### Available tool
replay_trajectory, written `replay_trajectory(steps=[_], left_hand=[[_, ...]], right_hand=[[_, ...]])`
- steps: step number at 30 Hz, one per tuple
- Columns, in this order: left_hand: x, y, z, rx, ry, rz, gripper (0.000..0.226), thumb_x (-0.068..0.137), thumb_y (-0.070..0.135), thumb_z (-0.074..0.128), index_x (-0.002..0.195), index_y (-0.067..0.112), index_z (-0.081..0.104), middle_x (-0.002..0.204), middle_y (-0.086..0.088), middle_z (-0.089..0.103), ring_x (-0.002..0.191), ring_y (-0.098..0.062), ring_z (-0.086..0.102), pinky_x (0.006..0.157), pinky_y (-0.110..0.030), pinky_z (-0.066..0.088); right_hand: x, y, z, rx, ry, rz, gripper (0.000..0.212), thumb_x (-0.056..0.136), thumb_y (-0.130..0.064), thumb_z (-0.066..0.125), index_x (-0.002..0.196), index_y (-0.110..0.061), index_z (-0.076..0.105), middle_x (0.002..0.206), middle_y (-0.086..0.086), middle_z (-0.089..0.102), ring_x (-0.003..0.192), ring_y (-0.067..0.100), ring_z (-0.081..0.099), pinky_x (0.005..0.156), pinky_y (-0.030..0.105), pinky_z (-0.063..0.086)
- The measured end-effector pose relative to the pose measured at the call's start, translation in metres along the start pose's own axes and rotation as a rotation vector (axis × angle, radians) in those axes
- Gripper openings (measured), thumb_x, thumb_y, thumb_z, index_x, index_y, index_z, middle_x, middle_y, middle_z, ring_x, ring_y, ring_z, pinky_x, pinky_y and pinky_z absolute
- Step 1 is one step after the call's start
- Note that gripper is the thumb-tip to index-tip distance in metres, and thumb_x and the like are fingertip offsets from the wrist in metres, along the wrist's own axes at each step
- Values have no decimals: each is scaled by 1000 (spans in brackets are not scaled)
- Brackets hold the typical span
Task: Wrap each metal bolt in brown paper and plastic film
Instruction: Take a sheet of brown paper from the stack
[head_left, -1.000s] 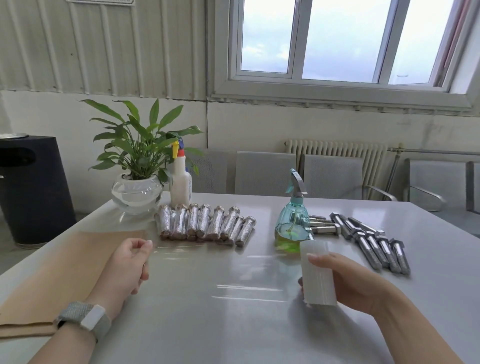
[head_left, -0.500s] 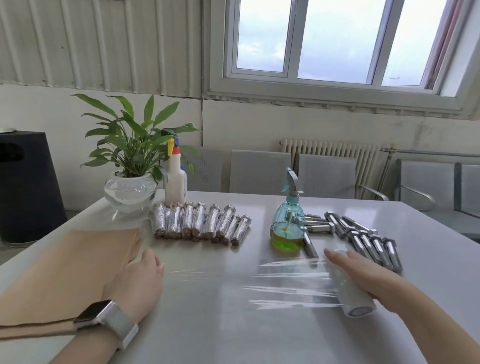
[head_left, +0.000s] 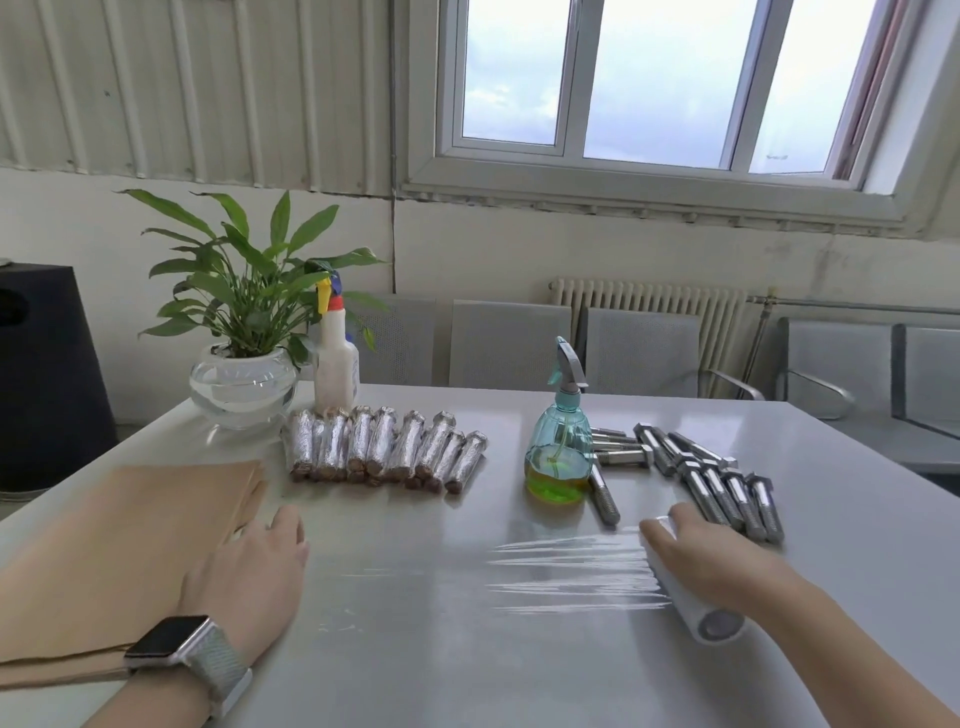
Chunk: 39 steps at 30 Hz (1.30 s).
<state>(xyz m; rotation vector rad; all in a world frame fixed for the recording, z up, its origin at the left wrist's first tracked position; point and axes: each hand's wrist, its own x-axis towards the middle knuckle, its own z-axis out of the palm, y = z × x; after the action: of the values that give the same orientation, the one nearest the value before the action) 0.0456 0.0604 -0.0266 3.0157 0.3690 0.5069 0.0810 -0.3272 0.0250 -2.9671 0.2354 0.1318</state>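
A sheet of clear plastic film (head_left: 550, 566) lies stretched flat on the white table (head_left: 467, 675). My left hand (head_left: 254, 566) presses its left end down, palm flat, next to the stack of brown paper (head_left: 119, 540). My right hand (head_left: 701, 556) rests over the film roll (head_left: 696, 603) lying on the table at the film's right end. Several bare metal bolts (head_left: 722, 478) lie just beyond the right hand. A row of several wrapped bolts (head_left: 384, 449) sits at the middle left.
A teal spray bottle (head_left: 558, 447) with green liquid stands between the wrapped and bare bolts. A potted plant (head_left: 241, 332) in a glass bowl and a white squeeze bottle (head_left: 336, 358) stand at the back left. Grey chairs (head_left: 509, 343) line the far edge.
The roll went from upright in my right hand to lying on the table, pulled right. The film is now drawn out flat, and my left hand went down flat on its end.
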Motion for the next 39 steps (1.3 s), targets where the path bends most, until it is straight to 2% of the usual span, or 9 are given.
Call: replay_trajectory(steps=[3, 7, 12, 18, 26, 31, 35, 37, 39], left_hand=[[2, -2, 1, -59, -9, -1, 13, 99, 43, 34, 95, 31, 38, 105, 7, 55, 100, -23, 62, 72, -32, 41], [3, -1, 0, -120, 7, 38, 11, 99, 41, 37, 91, 33, 39, 94, 9, 41, 96, -21, 59, 68, -32, 39], [2, -2, -3, -256, 12, 134, 9, 98, 27, 43, 102, 35, 48, 97, 8, 43, 91, -19, 55, 74, -36, 46], [4, 1, -7, -172, 4, 211, 19, 90, 14, 48, 93, 30, 57, 94, 6, 44, 79, -17, 45, 69, -32, 36], [5, 0, -11, -193, -36, 223, 28, 93, 31, 30, 85, 39, 56, 98, 12, 48, 101, -8, 50, 84, -28, 34], [2, 2, -9, -129, 24, 162, 12, 92, 40, 42, 86, 40, 53, 95, 13, 47, 101, -6, 49, 83, -27, 32], [3, 1, -7, -60, 87, 65, 20, 93, 48, 43, 90, 38, 59, 95, 10, 50, 103, -12, 52, 83, -28, 35], [3, -1, -7, -77, 137, 46, 18, 92, 42, 48, 90, 33, 64, 95, 7, 54, 102, -17, 55, 82, -32, 36], [1, 1, -9, -112, 156, 55, 17, 92, 38, 49, 90, 30, 64, 92, 5, 52, 100, -19, 55, 81, -33, 36]], right_hand=[[3, -1, 1, -10, -19, -14, 35, 105, -33, 24, 131, -15, 38, 124, 17, 49, 115, 34, 55, 85, 39, 43], [8, 0, 1, 27, -45, -20, 41, 104, -38, 22, 128, -11, 40, 112, 14, 54, 108, 32, 58, 77, 36, 42], [7, 0, 2, 46, -53, -15, 41, 103, -40, 26, 131, -13, 38, 119, 14, 57, 109, 32, 58, 76, 35, 41], [3, -3, 4, 63, -14, -6, 42, 101, -42, 27, 131, -15, 39, 97, 11, 52, 104, 33, 60, 76, 38, 44], [-1, -7, 5, 39, 39, -8, 51, 99, -52, 27, 138, -19, 34, 113, 10, 61, 103, 30, 61, 79, 38, 47], [-12, -11, 1, -138, 0, -69, 38, 101, -24, 31, 138, -19, 28, 137, 12, 42, 116, 35, 52, 93, 44, 49], [-18, -14, -3, -169, -48, -104, 53, 91, -13, 43, 138, -30, 27, 143, 13, 31, 118, 35, 50, 87, 45, 51], [-20, -17, -5, -165, -21, -58, 51, 96, -24, 39, 143, -36, 23, 147, 9, 30, 123, 33, 47, 89, 43, 49], [-22, -24, -12, -181, 87, -11, 56, 98, -55, 30, 148, -31, 19, 145, 8, 38, 125, 29, 47, 86, 38, 45]])
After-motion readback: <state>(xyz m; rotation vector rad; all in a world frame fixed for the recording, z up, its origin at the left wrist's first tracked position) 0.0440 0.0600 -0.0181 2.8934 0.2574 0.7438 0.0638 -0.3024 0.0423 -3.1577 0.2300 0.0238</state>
